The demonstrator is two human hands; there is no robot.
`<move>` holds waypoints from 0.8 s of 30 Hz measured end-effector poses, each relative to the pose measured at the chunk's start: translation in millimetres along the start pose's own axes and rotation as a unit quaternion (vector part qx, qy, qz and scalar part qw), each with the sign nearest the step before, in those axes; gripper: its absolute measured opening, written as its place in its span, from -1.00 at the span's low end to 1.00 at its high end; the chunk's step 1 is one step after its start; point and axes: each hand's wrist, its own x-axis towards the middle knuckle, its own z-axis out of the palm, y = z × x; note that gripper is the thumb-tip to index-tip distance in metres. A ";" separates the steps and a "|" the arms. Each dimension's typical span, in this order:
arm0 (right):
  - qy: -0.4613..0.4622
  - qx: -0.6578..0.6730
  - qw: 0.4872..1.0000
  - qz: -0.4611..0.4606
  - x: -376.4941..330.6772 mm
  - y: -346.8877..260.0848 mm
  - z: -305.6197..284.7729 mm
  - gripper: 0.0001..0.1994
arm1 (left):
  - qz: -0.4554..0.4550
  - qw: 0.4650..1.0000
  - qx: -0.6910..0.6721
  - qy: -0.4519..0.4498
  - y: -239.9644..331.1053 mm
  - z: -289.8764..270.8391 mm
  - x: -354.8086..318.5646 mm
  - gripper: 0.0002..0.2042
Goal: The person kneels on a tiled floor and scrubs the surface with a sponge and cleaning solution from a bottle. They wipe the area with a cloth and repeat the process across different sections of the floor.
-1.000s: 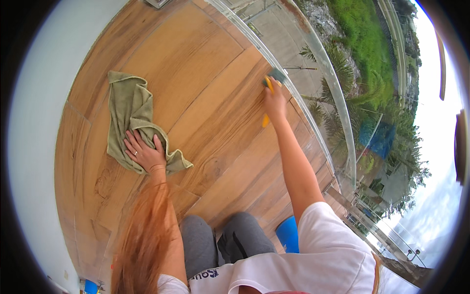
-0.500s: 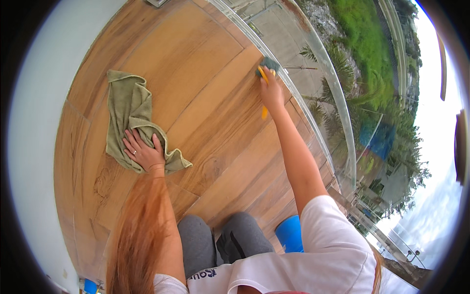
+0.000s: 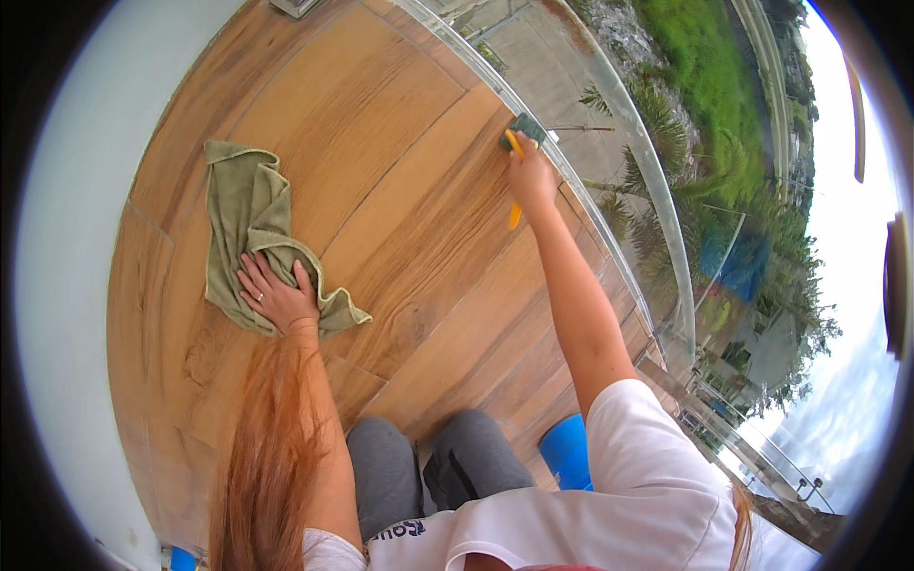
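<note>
Yellow-handled scrubber (image 3: 525, 126), partly hidden: right hand (image 3: 533, 179) covers the middle of its handle, just the upper stretch and lower end showing. That hand is clamped on the handle, fingers mostly out of my sight. Scrubbing face is turned away, can't make it out. Head looks dark green and blocky; handle slim, bright yellow. Location: far edge of the wood-look tile floor (image 3: 400, 190), right by the pale track (image 3: 459, 52) below the glass railing (image 3: 657, 173). Left hand (image 3: 278, 297) lies flat on a crumpled olive-green towel (image 3: 249, 195), fingers slightly apart; cloth under the palm is hidden. Long reddish hair (image 3: 267, 466) drapes over the left forearm. Blue bucket (image 3: 566, 452) is partly behind the white sleeve (image 3: 624, 428). Another blue object (image 3: 181, 559), lower left, is cut off, kind unclear.
</note>
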 end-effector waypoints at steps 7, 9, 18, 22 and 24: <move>-0.022 -0.031 0.999 -0.004 -29.8 0.8 3.9 -0.62 | -0.010 1.000 -0.003 -0.008 0.0 -1.6 -0.5 -0.38; -0.002 -0.021 1.000 -0.009 -7.4 -5.4 -3.5 -0.62 | -0.004 1.000 -0.010 -0.004 1.1 -2.2 -0.1 -0.37; -0.043 -0.016 0.998 -0.033 -46.6 1.4 15.3 -0.59 | -0.014 1.000 0.015 -0.019 -5.9 0.1 -6.0 -0.35; 0.026 0.046 0.997 -0.048 -0.4 -0.5 10.4 -0.59 | -0.006 1.000 0.001 -0.011 3.5 -1.1 -0.7 -0.33; 0.011 0.062 0.997 -0.042 -23.3 -6.2 26.3 -0.55 | -0.004 1.000 0.004 -0.010 -1.2 -1.1 -3.0 -0.31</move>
